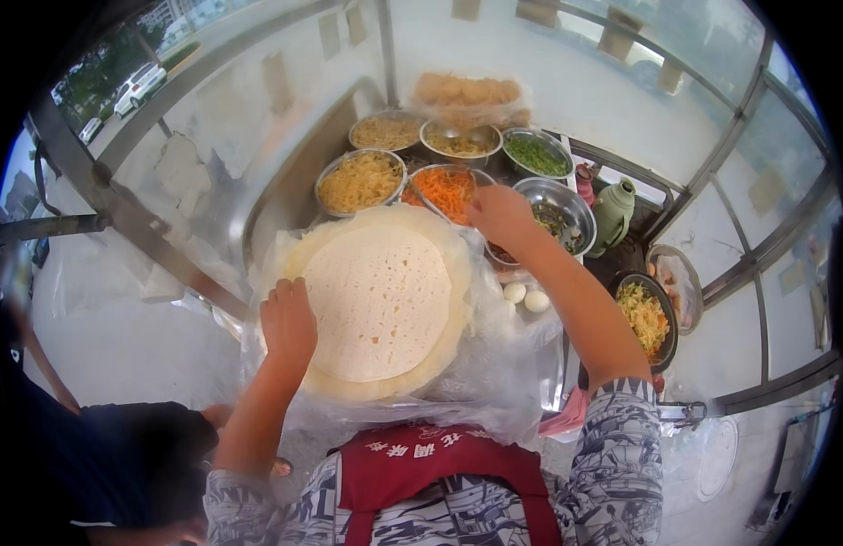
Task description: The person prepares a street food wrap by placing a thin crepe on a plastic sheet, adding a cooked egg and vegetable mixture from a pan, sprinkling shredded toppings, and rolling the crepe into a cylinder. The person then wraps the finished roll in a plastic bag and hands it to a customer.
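Observation:
A smaller round flatbread (377, 307) with browned spots lies on a stack of larger thin pancakes (455, 273) over clear plastic sheeting. My left hand (288, 317) rests at the left edge of the flatbread, its fingertips on or just over the rim; whether it pinches the edge is unclear. My right hand (500, 215) is at the right side of the metal bowl of shredded carrot (449, 193), fingers bent downward; what lies between them is hidden. Peeled boiled eggs (536, 301) sit below my right forearm.
Bowls of yellow shreds (362, 182), chopped greens (536, 155) and dark pickles (565, 228) stand around. Beyond are bagged fried pieces (466, 90). At right are a green thermos (613, 211) and a black pan of shredded vegetables (643, 321). Another person (121, 450) is at lower left.

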